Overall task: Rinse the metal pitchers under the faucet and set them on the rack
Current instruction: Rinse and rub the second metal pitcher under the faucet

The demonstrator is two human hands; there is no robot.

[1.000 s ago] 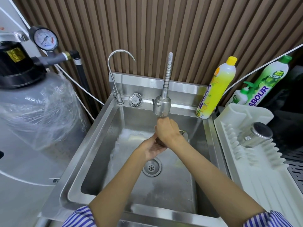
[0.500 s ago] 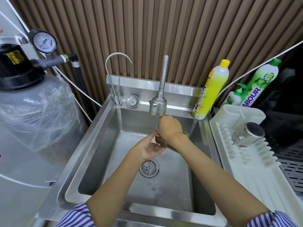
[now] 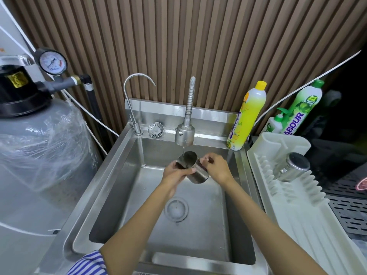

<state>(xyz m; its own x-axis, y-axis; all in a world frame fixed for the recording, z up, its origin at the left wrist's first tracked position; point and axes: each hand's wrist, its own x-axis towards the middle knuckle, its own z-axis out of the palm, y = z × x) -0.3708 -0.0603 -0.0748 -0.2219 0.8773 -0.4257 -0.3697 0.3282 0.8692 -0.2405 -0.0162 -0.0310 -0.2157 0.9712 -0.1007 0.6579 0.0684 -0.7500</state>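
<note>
A metal pitcher (image 3: 193,168) is held tilted over the steel sink (image 3: 111,191), its open mouth turned up under the flexible faucet head (image 3: 184,135). A thin stream of water falls into it. My left hand (image 3: 174,172) grips its left side and my right hand (image 3: 215,167) holds its right side near the handle. Another metal pitcher (image 3: 292,166) lies on its side on the white drying rack (image 3: 301,211) to the right of the sink.
A thin gooseneck tap (image 3: 135,100) and a loose strainer (image 3: 155,129) sit on the sink's back ledge. Yellow (image 3: 246,116) and green (image 3: 299,110) detergent bottles stand at the back right. A grey filter tank (image 3: 35,155) with a pressure gauge is at the left.
My hands have turned the pitcher so that its mouth faces up under the faucet; earlier my right hand covered it. The heavy flow of water has thinned to a small stream.
</note>
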